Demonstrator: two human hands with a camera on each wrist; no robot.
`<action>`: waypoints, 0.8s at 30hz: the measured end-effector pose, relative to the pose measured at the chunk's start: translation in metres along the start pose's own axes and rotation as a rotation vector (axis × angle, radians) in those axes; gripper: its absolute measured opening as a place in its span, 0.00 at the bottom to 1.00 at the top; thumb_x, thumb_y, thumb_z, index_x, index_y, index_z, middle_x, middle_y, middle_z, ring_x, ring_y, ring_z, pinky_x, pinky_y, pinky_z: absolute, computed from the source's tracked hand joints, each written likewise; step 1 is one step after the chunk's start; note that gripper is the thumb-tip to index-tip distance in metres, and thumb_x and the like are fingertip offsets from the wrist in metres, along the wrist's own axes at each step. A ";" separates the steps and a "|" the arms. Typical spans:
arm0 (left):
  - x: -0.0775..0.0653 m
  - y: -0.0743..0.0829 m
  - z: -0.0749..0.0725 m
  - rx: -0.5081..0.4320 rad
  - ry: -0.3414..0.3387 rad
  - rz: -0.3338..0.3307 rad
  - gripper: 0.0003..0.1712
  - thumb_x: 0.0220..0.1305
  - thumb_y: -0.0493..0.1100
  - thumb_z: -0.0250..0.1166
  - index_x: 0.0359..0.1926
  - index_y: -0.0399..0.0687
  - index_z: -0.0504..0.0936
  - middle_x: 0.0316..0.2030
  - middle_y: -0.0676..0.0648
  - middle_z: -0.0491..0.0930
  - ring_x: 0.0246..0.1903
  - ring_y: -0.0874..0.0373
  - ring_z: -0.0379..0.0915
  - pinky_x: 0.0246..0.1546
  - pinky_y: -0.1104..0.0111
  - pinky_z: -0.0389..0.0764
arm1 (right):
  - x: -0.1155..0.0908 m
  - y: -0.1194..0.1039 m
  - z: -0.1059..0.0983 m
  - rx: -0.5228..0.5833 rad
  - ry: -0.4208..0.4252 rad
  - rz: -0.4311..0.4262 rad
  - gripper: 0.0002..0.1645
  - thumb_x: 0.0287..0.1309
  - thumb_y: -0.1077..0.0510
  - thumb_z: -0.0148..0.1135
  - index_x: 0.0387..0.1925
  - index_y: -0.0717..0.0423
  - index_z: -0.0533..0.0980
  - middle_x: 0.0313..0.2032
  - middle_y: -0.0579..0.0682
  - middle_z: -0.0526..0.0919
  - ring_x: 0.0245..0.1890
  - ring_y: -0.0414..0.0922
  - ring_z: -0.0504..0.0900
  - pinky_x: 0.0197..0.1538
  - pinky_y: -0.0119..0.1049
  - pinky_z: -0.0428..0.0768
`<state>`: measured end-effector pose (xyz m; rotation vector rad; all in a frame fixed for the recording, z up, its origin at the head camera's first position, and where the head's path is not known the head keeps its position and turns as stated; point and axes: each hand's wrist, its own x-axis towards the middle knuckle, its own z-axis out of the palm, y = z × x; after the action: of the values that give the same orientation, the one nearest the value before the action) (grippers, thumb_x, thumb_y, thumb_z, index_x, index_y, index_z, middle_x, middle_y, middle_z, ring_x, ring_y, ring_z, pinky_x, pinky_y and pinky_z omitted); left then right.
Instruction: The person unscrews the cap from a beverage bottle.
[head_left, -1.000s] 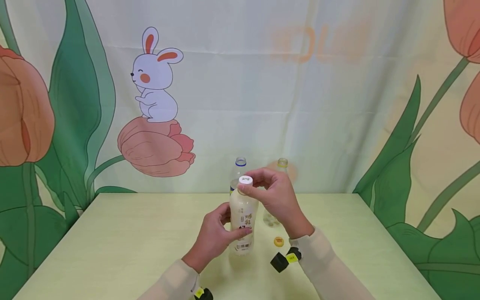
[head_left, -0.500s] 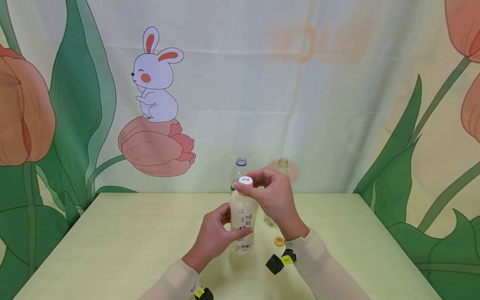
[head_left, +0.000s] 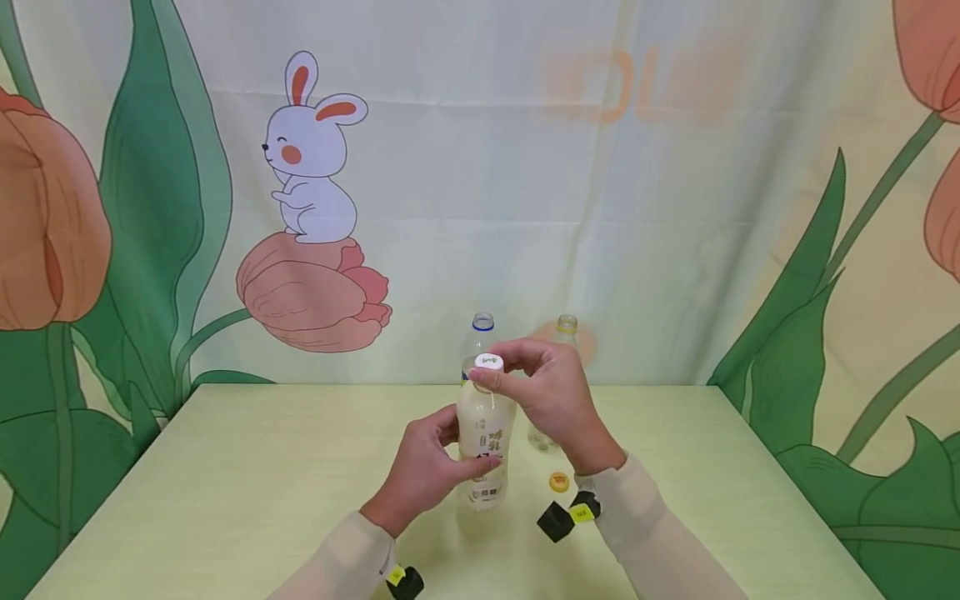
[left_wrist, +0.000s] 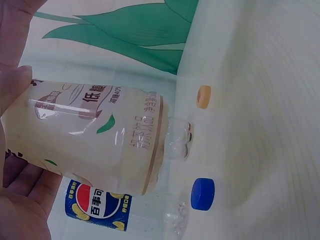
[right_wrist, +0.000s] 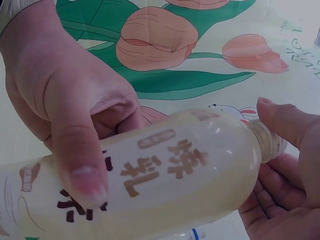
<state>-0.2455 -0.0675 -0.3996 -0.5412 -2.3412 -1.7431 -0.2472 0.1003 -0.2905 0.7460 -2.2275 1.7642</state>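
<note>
A milk tea bottle (head_left: 483,425) with a cream-coloured printed label stands nearly upright before me. My left hand (head_left: 422,468) grips its body, the thumb (right_wrist: 82,165) lying across the label. At the top, my right hand (head_left: 551,398) pinches the white cap (head_left: 489,362) between thumb and fingers. That cap sits over the bottle's mouth, tilted a little. In the right wrist view the bottle neck (right_wrist: 262,141) lies between the right thumb and the curled fingers below. Seen from the left wrist, the bottle's base is close over the table.
Behind stand two clear bottles without caps: one with a blue neck ring (head_left: 482,327) and a blue Pepsi-style label (left_wrist: 97,204), another with a yellow ring (head_left: 567,325). A yellow cap (head_left: 558,482) and a blue cap (left_wrist: 202,194) lie on the pale table (head_left: 300,467).
My right wrist swung slightly left and then back right at the cap. The milk tea bottle and its cap have shifted a little left. My left hand keeps its grip.
</note>
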 end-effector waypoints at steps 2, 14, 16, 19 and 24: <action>-0.003 0.008 -0.002 -0.004 -0.013 0.003 0.28 0.42 0.43 0.78 0.48 0.54 0.79 0.40 0.54 0.84 0.40 0.63 0.81 0.47 0.69 0.80 | 0.003 0.007 -0.002 0.012 -0.031 0.006 0.14 0.45 0.52 0.74 0.35 0.53 0.84 0.34 0.49 0.86 0.36 0.49 0.79 0.40 0.41 0.78; -0.004 0.012 -0.007 -0.059 -0.122 0.015 0.26 0.44 0.43 0.77 0.48 0.54 0.79 0.42 0.54 0.84 0.42 0.61 0.81 0.50 0.68 0.79 | 0.017 0.025 -0.019 0.110 -0.267 0.011 0.17 0.48 0.55 0.72 0.41 0.57 0.83 0.37 0.52 0.85 0.34 0.47 0.82 0.36 0.38 0.82; -0.002 0.005 -0.007 -0.066 -0.142 0.012 0.27 0.43 0.45 0.77 0.48 0.56 0.79 0.43 0.55 0.83 0.43 0.61 0.81 0.51 0.67 0.78 | 0.019 0.027 -0.021 0.154 -0.322 -0.001 0.17 0.49 0.57 0.71 0.42 0.60 0.82 0.37 0.52 0.85 0.33 0.46 0.82 0.37 0.37 0.83; -0.001 -0.003 -0.006 -0.073 -0.167 0.010 0.29 0.41 0.47 0.78 0.48 0.58 0.79 0.43 0.57 0.83 0.44 0.61 0.81 0.52 0.67 0.78 | 0.022 0.031 -0.024 0.238 -0.406 -0.015 0.16 0.50 0.60 0.70 0.42 0.63 0.80 0.38 0.53 0.85 0.34 0.45 0.82 0.39 0.37 0.83; -0.004 -0.002 -0.006 -0.078 -0.178 0.020 0.29 0.42 0.47 0.78 0.48 0.56 0.79 0.43 0.55 0.83 0.44 0.60 0.81 0.52 0.66 0.78 | 0.026 0.038 -0.025 0.311 -0.483 0.001 0.17 0.50 0.62 0.69 0.42 0.66 0.79 0.39 0.55 0.84 0.37 0.46 0.82 0.42 0.38 0.82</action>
<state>-0.2432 -0.0740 -0.4009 -0.7593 -2.3807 -1.8547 -0.2916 0.1233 -0.3042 1.3630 -2.2369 2.1434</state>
